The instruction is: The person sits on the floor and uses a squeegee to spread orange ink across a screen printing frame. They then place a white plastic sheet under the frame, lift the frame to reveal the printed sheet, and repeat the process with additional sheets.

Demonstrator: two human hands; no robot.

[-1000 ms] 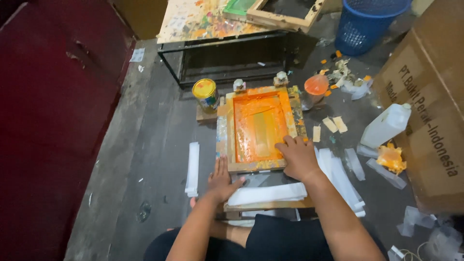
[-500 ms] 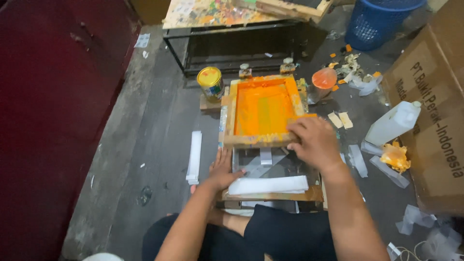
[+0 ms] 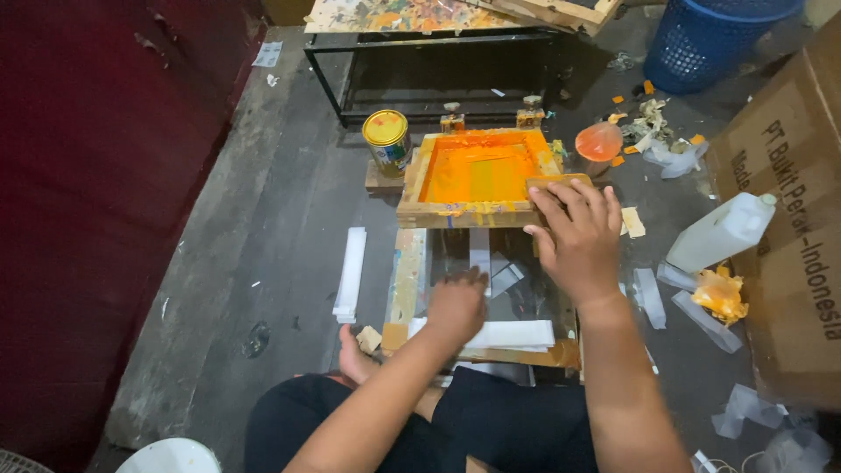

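seen from above, seated on a dark concrete floor (image 3: 289,228) with legs in black trousers at the bottom edge. right hand (image 3: 574,236) spread flat, fingers extended, palm down on the near right corner of a square wooden screen-printing frame coated in bright orange ink (image 3: 477,175), gripping nothing, only pressing; frame raised at its near edge, tilted up off the base. left hand (image 3: 455,307) loosely curled, knuckles up, resting on a white folded strip of paper or plastic (image 3: 504,335) lying across the near end of a paint-stained wooden base board (image 3: 407,280); whether the fingers pinch the strip or merely touch it, cannot tell. just beyond the frame's left corner, a yellow-lidded round paint tin (image 3: 387,140) on a small wooden block. at the frame's far edge, two small glass bottles (image 3: 451,116). to the right of the frame, an orange-smeared round plastic cup (image 3: 598,144). left of the base board, apart from it, a stack of narrow white strips (image 3: 350,273). farther right, a white plastic jug lying on its side (image 3: 723,232), touching a large brown cardboard box (image 3: 788,228), with a crumpled orange-stained rag (image 3: 720,296) near it. top right, a blue perforated plastic basket (image 3: 710,39). along the left, a dark red wall (image 3: 96,175).
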